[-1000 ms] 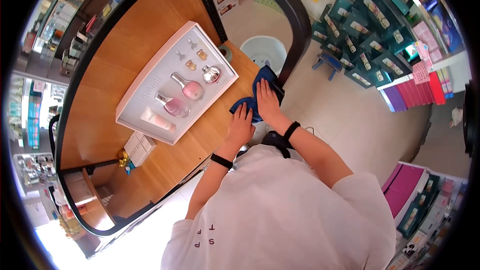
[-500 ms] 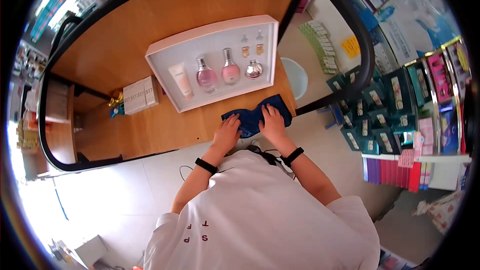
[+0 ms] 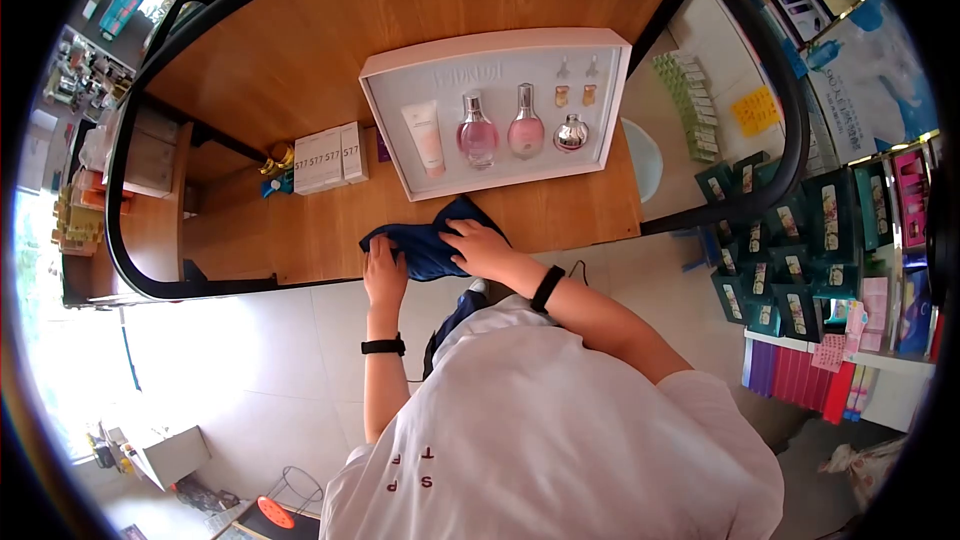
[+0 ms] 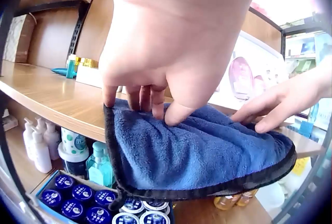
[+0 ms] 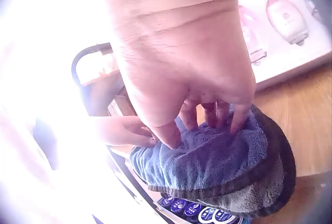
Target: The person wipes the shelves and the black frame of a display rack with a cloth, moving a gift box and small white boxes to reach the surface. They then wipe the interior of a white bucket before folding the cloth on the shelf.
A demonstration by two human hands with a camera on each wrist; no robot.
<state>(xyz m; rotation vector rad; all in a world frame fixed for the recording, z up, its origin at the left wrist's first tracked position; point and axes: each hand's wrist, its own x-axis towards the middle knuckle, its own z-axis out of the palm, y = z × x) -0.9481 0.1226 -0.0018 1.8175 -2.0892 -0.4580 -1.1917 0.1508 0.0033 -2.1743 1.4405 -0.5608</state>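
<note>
Starting nearest, a blue cloth (image 3: 425, 248) is seen draped over the front edge of the wooden counter (image 3: 570, 212), with both hands on it. The left hand (image 3: 384, 278), at the cloth's 9 o'clock, is bent onto the hem, and the fabric is nipped between fingertips and thumb. The right hand (image 3: 482, 246), at 3 o'clock, is laid flat on top with fingers fairly straight and nothing clamped.

Since half a second ago the cloth has been slid leftward along the edge. It was below the right corner of the white gift tray (image 3: 495, 48) and now sits below its left half. So the right stretch is judged already passed over, the left stretch not yet.

At 12 o'clock, just beside the cloth, the tray holds a tube (image 3: 424, 136) and two pink bottles (image 3: 477, 136). White boxes (image 3: 326, 158) stand at 10 o'clock.
</note>
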